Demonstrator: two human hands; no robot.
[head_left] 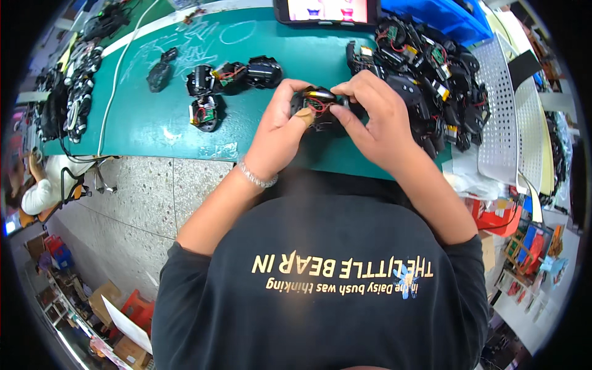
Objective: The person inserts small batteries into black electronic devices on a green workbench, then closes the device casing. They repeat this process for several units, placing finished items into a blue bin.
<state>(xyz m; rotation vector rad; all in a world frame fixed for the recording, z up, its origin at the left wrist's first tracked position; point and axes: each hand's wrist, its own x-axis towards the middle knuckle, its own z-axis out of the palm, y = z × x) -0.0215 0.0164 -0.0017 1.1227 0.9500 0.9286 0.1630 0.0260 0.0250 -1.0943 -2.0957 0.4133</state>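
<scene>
Unit: the open black unit point(317, 112) is held up over the bench point(154, 126), toward its near edge, between the pile on the right and the loose units on the left.
Wires: thin red wires point(319, 92) show in its open side, beside a narrow yellow strip.
Left hand: the left hand point(279, 125) grips the unit from its left side, thumb in front and fingers behind; a tan cover point(304, 115) wraps the thumb.
Right hand: the right hand point(374, 117) is at the unit's right side, thumb and forefinger a narrow gap apart; whether they pinch a wire or only touch the shell, I cannot tell at this size.
Step in hand: judged from the grip, fine handwork on the unit's inside, the left steadying and the right working.
Next move: it would seem to call for a steady left grip and light right fingertips, so no red wire is tugged or trapped.
Loose units: four similar units point(205, 115) lie left of the hands, three in a row and one nearer the bench's near edge.
Pile: a heap of units point(425, 92) fills the bench's right end, against a white tray point(497, 120).
Far edge: a phone point(328, 13) stands there, with a blue bin point(441, 20) toward the far right corner.
</scene>
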